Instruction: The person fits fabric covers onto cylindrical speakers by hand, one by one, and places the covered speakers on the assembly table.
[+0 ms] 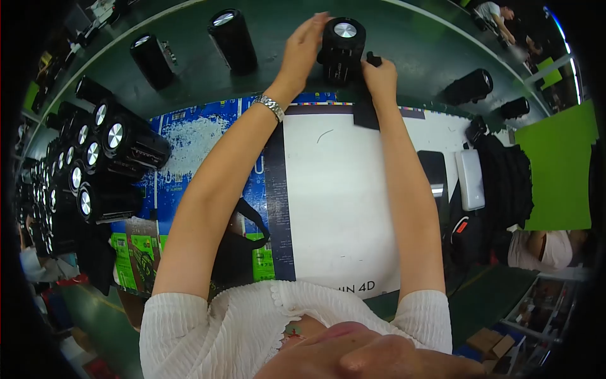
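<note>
A black cylindrical speaker with a silver round end stands upright on the green surface at the top centre. My left hand is at its left side, fingers stretched out and apart along it. At its lower right, my right hand is closed round a small black piece, perhaps a strap. A dark flat piece hangs or lies just below the speaker, between my forearms. Whether it joins the piece in my right hand cannot be made out.
Two black speakers stand at the upper left, and many more are piled at the left. Others lie at the right. A white sheet covers the bench middle. A white box and black straps lie right. Co-workers are at the edges.
</note>
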Available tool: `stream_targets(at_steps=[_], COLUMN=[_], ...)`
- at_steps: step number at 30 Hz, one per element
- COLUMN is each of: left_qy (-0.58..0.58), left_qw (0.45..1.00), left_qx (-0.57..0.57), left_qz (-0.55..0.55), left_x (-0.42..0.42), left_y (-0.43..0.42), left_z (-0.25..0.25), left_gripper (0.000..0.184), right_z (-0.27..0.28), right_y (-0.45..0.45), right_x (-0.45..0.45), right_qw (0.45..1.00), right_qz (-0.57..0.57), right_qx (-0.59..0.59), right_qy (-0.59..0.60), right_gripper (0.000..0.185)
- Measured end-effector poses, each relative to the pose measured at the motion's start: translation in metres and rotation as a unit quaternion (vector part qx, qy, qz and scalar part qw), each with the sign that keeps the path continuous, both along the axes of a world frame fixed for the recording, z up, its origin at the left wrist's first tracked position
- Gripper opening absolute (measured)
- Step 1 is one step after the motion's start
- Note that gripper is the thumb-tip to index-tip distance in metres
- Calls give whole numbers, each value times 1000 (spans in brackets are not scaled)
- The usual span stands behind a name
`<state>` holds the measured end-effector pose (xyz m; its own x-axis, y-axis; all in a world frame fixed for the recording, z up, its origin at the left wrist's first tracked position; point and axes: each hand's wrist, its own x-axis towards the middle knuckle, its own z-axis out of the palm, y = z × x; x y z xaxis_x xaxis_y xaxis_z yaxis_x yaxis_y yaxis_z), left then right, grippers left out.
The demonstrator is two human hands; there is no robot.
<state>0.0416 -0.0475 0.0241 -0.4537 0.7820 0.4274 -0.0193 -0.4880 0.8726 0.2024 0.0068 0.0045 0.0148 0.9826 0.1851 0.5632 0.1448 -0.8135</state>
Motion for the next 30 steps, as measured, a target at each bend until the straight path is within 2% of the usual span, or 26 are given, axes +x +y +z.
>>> stream_targets(at_steps=[3,4,6,8,9,11,13,14,16,17,18,20,21,24,25,28,29,30], left_qy=[62,77,16,-134,-259,-453,-492,-512,-479,-470,-461,-335,-269,-36,7,268,282,276], left_qw=[997,995,997,987,956,861,822,800,833,850,864,940,963,997,996,961,957,957], left_qx=[-3,-6,13,34,51,97,152,177,144,124,101,10,-34,57,84,-31,-34,-94], left_qz=[-44,-62,-76,-86,-126,-211,-241,-258,-235,-205,-174,-53,13,43,20,60,49,4], left_x=[22,26,25,22,14,4,4,5,4,1,1,5,7,12,13,6,2,-4], left_y=[-28,-35,-30,-35,-29,-30,-33,-32,-22,-14,-10,-18,-19,-34,-29,-5,2,11], left_z=[29,36,33,49,53,69,78,79,65,52,47,49,51,81,84,78,70,65], left_gripper=[38,37,32,29,28,31,32,32,30,27,25,25,25,21,24,29,35,35], right_z=[-1,1,11,11,12,29,51,66,90,99,104,115,119,96,99,71,66,64], right_y=[3,-2,-11,-2,5,-6,-20,-32,-48,-52,-53,-50,-50,-38,-53,-44,-41,-35], right_x=[-6,-8,-9,-5,-2,-8,-9,-11,-14,-11,-5,8,14,8,4,-4,-6,-5], right_qw=[978,975,969,952,942,819,671,694,730,788,829,892,920,952,962,981,982,982], right_qz=[60,58,54,71,76,241,312,331,366,290,257,187,151,124,110,93,89,84], right_qx=[-55,-60,-64,-130,-163,-245,-409,-353,-237,-167,-111,1,21,224,219,150,141,134], right_qy=[193,206,232,267,283,459,534,533,526,517,485,411,362,169,122,83,93,103], right_gripper=[34,32,29,46,54,76,103,99,92,73,65,50,40,42,47,57,59,61])
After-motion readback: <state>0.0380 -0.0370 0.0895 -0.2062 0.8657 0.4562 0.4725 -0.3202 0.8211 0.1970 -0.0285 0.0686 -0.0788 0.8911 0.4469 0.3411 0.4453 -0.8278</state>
